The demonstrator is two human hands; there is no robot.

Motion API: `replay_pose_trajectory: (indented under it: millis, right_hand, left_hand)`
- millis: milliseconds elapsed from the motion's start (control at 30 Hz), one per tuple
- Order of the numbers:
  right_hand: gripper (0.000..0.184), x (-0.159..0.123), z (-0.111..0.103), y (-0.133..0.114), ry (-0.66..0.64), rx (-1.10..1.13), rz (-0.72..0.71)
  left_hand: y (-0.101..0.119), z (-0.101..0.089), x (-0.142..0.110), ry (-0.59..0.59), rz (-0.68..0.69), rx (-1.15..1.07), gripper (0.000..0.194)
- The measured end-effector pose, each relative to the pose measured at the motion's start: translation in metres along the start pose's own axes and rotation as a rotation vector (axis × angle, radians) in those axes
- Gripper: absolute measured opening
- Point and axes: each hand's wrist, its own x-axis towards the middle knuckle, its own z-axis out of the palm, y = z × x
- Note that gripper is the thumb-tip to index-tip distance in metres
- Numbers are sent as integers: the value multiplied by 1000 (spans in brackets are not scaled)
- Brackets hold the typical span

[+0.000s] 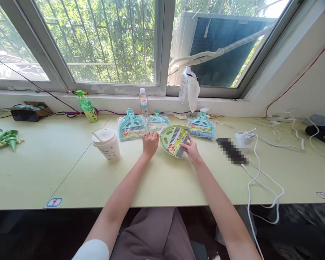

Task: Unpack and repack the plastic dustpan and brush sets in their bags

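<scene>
Over the table I hold a light green dustpan-and-brush set (169,139) with a printed yellow label, tilted on its side. My left hand (151,141) is closed at its handle end. My right hand (191,148) grips the opposite, brush edge, thumb over the front. Behind it, blue-green dustpan sets in clear wrapping lie on the table: one on the left (132,127), a partly hidden one in the middle (157,121), and one on the right (202,127). Left of my left hand stands a white lidded paper cup (108,144) with a straw.
A green drink bottle (87,106) and a clear bottle (143,101) stand near the window. A tissue pack (189,88) is by the sill. White cables (256,173), a charger (243,139) and a pixelated dark object (232,151) lie right. Green pieces (5,138) lie far left.
</scene>
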Motion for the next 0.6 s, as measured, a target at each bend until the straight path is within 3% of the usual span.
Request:
replay_pose_trajectory:
  millis: [133, 267, 467, 533, 600]
  right_hand:
    - [59, -11, 18, 1, -101, 58, -37]
    - [59, -16, 26, 6, -60, 95, -73]
    - [63, -17, 29, 14, 10, 137, -86]
    - [64, -17, 30, 14, 35, 172, -89]
    - [63, -18, 31, 14, 56, 214, -104]
  left_hand:
    - [11, -2, -3, 133, -2, -212, 17]
    - [13, -2, -1, 179, 2, -530, 16]
    - [28, 0, -8, -85, 102, -810, 15]
    - [36, 0, -14, 2, 74, -793, 17]
    - [41, -2, -16, 219, -50, -743, 32]
